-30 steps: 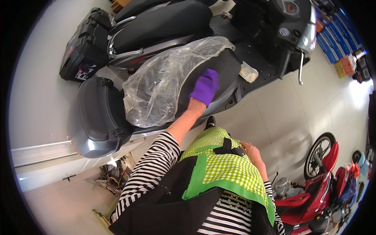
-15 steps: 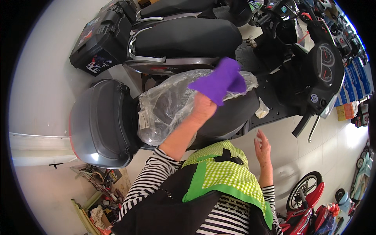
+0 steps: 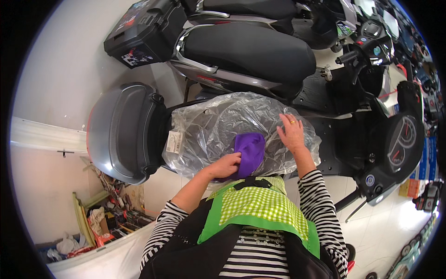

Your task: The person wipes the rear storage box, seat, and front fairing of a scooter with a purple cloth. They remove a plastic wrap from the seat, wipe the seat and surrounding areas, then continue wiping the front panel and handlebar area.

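Note:
A clear plastic cover (image 3: pixel 209 121) lies over the black seat of the scooter in front of me, crinkled and spread along its length. My left hand (image 3: pixel 226 165) is closed on a purple cloth (image 3: pixel 251 151), which rests bunched on the near half of the covered seat. Farther right, my right hand (image 3: pixel 292 133) lies on the plastic with its fingers spread, a ring on one of them. It holds nothing. A white label (image 3: pixel 174 142) shows at the cover's left end.
Left of the seat sits a grey top box (image 3: pixel 123 132). A second scooter's black seat (image 3: pixel 251 53) and black case (image 3: pixel 145 32) stand close behind. The dashboard (image 3: pixel 402 142) and handlebar are at right. Tools and scraps (image 3: pixel 109 214) lie lower left.
My left hand has brought the cloth down toward me from the seat's far side. The plastic now reaches over the seat's right end, and my right hand has moved up onto it.

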`<state>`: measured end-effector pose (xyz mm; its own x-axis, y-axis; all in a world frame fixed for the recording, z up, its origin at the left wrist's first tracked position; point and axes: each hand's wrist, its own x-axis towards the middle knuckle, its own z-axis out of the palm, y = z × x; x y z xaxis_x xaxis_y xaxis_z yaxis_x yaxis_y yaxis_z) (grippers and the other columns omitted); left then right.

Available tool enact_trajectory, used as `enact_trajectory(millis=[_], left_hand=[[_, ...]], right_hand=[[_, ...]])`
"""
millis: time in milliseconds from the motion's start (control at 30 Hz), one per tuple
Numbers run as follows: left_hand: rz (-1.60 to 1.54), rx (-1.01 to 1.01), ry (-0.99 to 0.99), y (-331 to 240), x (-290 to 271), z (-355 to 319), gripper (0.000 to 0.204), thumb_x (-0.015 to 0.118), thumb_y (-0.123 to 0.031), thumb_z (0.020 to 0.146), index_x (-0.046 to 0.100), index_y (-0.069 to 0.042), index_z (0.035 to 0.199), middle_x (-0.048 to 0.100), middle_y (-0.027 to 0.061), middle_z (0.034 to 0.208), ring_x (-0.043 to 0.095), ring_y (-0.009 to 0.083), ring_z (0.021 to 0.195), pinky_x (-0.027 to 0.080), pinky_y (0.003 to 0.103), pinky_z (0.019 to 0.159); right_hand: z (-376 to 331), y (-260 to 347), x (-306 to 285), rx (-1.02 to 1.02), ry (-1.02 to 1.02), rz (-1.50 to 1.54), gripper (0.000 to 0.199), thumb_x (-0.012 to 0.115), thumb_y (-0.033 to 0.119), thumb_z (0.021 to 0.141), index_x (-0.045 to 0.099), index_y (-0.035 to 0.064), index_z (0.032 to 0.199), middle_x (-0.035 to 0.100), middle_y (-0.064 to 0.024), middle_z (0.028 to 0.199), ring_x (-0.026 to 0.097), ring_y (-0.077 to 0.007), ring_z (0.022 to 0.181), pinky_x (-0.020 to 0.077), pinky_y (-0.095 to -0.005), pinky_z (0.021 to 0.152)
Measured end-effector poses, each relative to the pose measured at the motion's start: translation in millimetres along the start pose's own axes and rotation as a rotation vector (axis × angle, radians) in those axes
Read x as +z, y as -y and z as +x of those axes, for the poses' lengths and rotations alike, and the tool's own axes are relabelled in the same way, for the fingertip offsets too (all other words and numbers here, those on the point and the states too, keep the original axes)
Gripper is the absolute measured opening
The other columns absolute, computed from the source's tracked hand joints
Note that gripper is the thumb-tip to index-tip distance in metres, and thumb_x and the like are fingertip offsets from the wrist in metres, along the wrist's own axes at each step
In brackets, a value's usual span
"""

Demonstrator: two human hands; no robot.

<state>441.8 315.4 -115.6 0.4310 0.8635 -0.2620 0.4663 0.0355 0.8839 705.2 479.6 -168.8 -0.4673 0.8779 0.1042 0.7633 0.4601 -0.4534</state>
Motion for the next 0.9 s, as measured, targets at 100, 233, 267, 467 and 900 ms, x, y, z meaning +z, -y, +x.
enact_trajectory(millis=[100,233,267,467,900], left_hand=[[-0.269,0.011,-0.067,-33.4,-42.9,-18.0,0.032,0.058,0.000,0.084,0.067,-0.002,0.114,0.063,0.0080,0.127,0.056,0.0196,0.118,0.042,0.034,0.103],[-0.439,-0.205,-0.630,-58.2,-112.1,-40.0,0.022,0.057,0.003,0.089,0.072,-0.004,0.104,0.072,0.0035,0.095,0.066,0.0131,0.084,0.055,0.030,0.077],[-0.557,-0.012,-0.850,-57.0,-125.7,-36.0,0.024,0.055,0.002,0.092,0.071,-0.005,0.107,0.071,0.0032,0.098,0.066,0.0134,0.087,0.054,0.029,0.077],[-0.750,0.005,-1.036,-26.0,-168.0,8.6,0.032,0.050,0.003,0.095,0.060,0.002,0.125,0.066,0.0127,0.118,0.065,0.0231,0.107,0.053,0.036,0.093],[1.026,-0.108,-0.613,81.4,-6.2,-16.9,0.037,0.061,-0.006,0.079,0.066,-0.003,0.115,0.063,0.0219,0.117,0.059,0.0439,0.108,0.048,0.049,0.094]], right_hand=[[-2.3,-5.2,25.0,0.042,0.280,-0.084,0.058,0.058,0.040,0.094,0.042,0.0205,0.146,0.039,-0.0110,0.152,0.029,-0.0306,0.145,0.0195,-0.0604,0.115],[-27.1,-6.7,44.6,0.002,0.096,-0.162,0.057,0.054,0.042,0.096,0.042,0.0207,0.147,0.035,-0.0099,0.156,0.027,-0.0293,0.146,0.0125,-0.0599,0.117],[-33.1,-5.7,47.5,-0.013,0.051,-0.157,0.058,0.054,0.043,0.096,0.042,0.0209,0.148,0.034,-0.0097,0.156,0.027,-0.0294,0.146,0.0127,-0.0598,0.117],[-93.3,-9.3,47.8,0.213,-0.082,-0.206,0.060,0.054,0.044,0.096,0.040,0.0227,0.150,0.029,-0.0077,0.159,0.023,-0.0268,0.148,0.0127,-0.0613,0.116],[-206.7,-35.2,76.3,0.330,0.146,0.040,0.079,0.068,0.037,0.087,0.030,0.0170,0.153,0.020,-0.0174,0.161,0.022,-0.0379,0.147,0.0372,-0.0493,0.110]])
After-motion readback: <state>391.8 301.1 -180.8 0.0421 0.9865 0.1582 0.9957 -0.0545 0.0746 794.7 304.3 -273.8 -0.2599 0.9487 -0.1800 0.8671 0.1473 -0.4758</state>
